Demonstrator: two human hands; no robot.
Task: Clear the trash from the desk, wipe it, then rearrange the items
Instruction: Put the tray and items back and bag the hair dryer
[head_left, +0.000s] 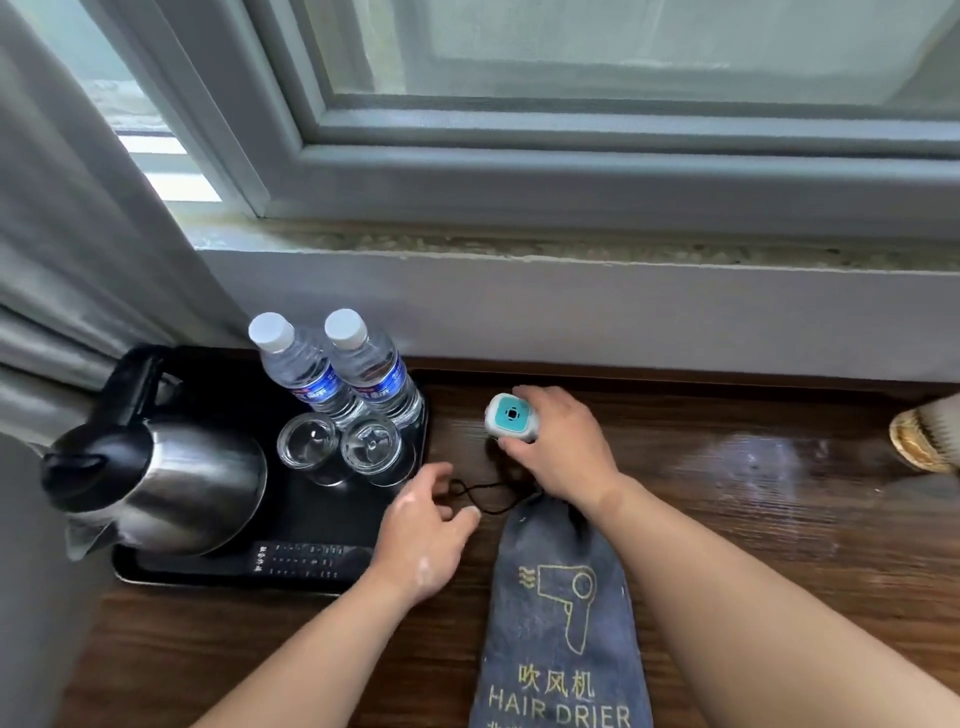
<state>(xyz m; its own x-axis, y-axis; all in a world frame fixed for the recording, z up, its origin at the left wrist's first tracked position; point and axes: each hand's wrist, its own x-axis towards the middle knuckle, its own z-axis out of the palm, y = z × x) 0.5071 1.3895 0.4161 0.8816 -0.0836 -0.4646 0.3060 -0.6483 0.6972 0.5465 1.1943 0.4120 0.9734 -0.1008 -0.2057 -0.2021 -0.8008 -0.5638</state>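
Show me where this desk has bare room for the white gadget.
Bare desk: right of the hair drier bag, up to the far-right pale object. A narrow strip fronts the tray. Crowded: the loaded tray; by the bag's mouth, the cord, left hand and right hand gripping the white gadget.

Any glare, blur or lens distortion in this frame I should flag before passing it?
Head view: daylight from the window leaves a pale sheen on the desk at right; the wide lens tilts and bows the sill; the kettle mirrors its surroundings; the left hand looks slightly soft, while the right hand and the small gadget it grips are sharp.
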